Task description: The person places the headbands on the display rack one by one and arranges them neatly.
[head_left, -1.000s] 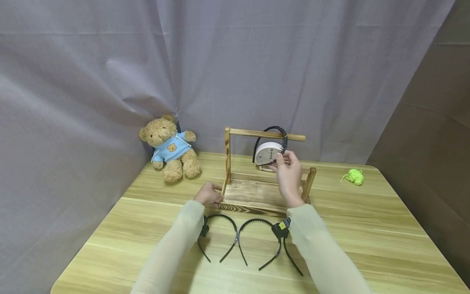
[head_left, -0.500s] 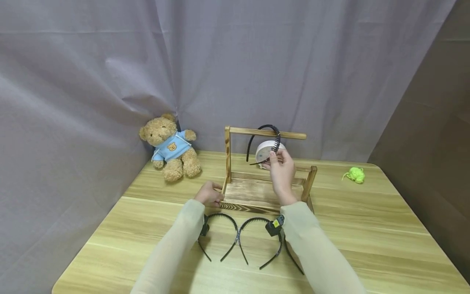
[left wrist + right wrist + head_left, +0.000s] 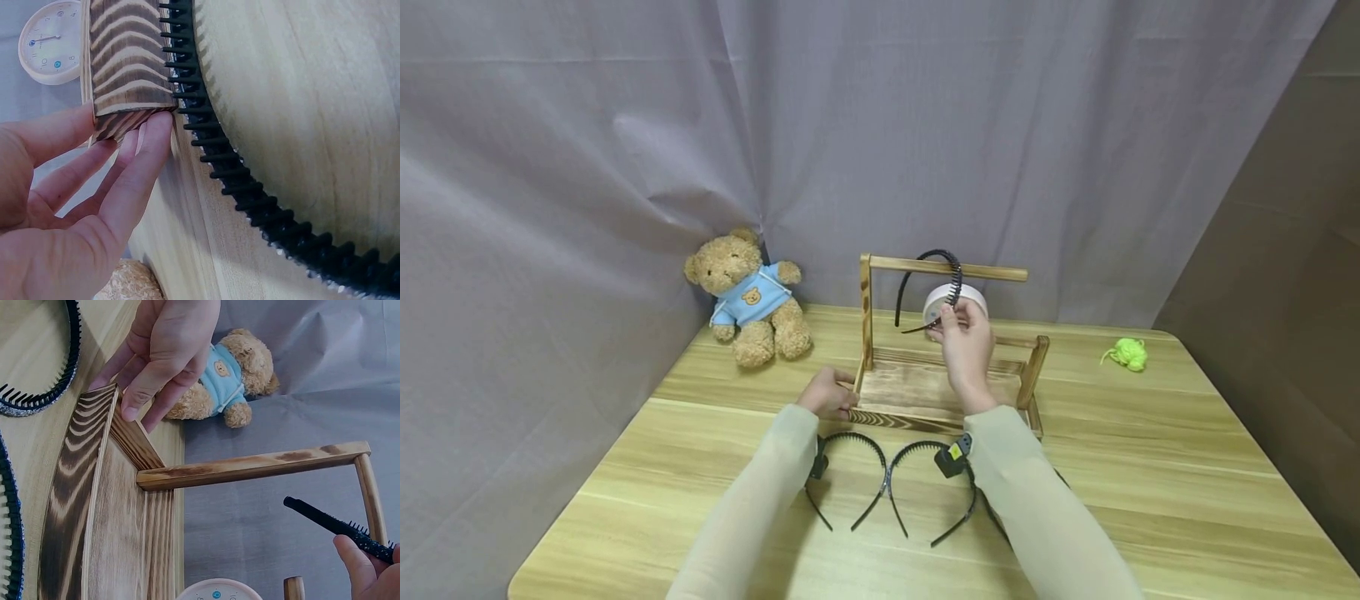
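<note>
Gripping the wooden rack at its left front corner, the left hand has thumb and fingers closed to the thickness of the wood. The right hand pinches a black headband, thumb and fingers parted only by the band. The headband is held up at the top bar; contact there cannot be determined. Other headbands lie on the table.

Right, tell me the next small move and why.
The right hand should probably lower its headband onto the wooden bar: in the head view, the arch shows above the bar, both ends below, and the left hand grips the rack.
</note>
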A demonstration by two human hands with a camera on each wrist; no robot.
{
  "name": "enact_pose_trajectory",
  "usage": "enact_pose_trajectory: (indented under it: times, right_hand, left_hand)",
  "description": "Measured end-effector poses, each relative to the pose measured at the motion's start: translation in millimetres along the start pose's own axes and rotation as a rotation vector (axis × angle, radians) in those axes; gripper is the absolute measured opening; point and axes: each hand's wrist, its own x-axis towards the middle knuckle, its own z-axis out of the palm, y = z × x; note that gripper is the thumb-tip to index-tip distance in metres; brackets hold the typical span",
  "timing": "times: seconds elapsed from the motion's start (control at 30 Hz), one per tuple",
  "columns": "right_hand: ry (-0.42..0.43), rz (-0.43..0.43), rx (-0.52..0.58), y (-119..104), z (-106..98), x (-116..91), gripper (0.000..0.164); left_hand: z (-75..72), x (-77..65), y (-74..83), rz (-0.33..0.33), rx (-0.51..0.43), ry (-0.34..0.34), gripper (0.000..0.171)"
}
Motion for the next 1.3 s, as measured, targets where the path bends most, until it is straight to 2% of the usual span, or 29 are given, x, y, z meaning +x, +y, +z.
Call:
enact_pose_trajectory:
  times: [0.5,0.67,1.3]
  right_hand:
    - [-0.022,-0.016,0.002,-2,10,-3,0.016]
    - [-0.045,-0.005,0.004,-3,14,-5,0.017]
    - [-0.071,-0.041,-0.09,0,29,-10,0.018]
  left_hand:
    - [-0.8,-0.5,1.0,-0.018,0.028,0.001,0.048]
    - [-0.7,-1.1,1.4,0.001,0.032,0.0,0.048]
    - [0.1,-0.2,0.3,-0.022,0.003,0.009,0.048]
